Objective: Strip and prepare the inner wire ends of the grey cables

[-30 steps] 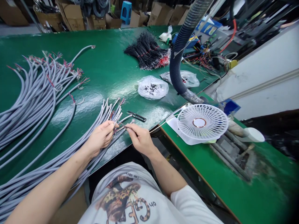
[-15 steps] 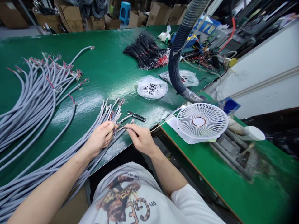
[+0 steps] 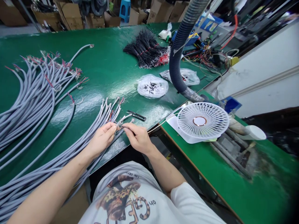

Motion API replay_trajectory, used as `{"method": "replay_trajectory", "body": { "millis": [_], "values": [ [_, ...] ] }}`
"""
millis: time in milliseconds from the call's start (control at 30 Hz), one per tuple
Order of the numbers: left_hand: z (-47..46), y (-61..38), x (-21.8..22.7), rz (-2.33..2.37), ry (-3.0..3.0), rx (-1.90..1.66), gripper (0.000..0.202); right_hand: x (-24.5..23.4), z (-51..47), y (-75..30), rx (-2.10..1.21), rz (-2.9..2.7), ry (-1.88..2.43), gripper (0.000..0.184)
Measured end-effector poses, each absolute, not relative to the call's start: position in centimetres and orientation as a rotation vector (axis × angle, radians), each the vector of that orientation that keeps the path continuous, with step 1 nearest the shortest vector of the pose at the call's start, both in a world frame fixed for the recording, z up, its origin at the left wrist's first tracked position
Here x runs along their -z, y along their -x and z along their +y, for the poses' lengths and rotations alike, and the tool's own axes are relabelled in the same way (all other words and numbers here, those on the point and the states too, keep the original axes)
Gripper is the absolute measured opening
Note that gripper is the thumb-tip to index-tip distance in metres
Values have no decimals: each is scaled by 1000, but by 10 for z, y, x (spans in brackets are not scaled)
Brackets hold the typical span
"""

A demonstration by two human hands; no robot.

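My left hand (image 3: 104, 138) is closed in a pinch on the stripped end of a grey cable, at the near end of a bundle of grey cables (image 3: 77, 149). Close beside it, my right hand (image 3: 137, 137) pinches something small and dark at the same wire end; the fingers hide most of it. Other stripped ends (image 3: 112, 109) with white, red and blue wires fan out just beyond my hands. Black thread snips (image 3: 136, 115) lie on the green table past my right hand.
A second pile of grey cables (image 3: 39, 93) lies at left. Farther back are black wire bundles (image 3: 147, 49) and a plastic bag of small black parts (image 3: 152, 86). A ribbed hose (image 3: 176, 59) hangs at right above a white fan (image 3: 203, 120).
My hands have drawn slightly closer together, the right one shifting a little left. Both keep their pinch at the wire end. The cables and snips stay in place.
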State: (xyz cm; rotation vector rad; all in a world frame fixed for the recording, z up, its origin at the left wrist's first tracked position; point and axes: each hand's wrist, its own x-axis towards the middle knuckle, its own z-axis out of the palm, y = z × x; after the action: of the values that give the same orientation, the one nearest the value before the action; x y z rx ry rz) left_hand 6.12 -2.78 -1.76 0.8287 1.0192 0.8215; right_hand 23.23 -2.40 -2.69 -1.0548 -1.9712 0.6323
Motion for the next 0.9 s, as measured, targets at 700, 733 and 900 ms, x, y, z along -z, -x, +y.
{"method": "replay_trajectory", "body": {
  "millis": [700, 733, 900],
  "values": [
    [-22, -51, 13, 1056, -737, -927, 34, 37, -29, -232, -689, -1962, 1128, 28],
    [-22, -51, 12, 1050, -733, -917, 34, 36, -28, -232, -690, -1956, 1124, 29],
    [-22, -52, 9, 1048, -733, -891, 32, 34, -23, -232, -702, -1942, 1115, 30]
  ]
}}
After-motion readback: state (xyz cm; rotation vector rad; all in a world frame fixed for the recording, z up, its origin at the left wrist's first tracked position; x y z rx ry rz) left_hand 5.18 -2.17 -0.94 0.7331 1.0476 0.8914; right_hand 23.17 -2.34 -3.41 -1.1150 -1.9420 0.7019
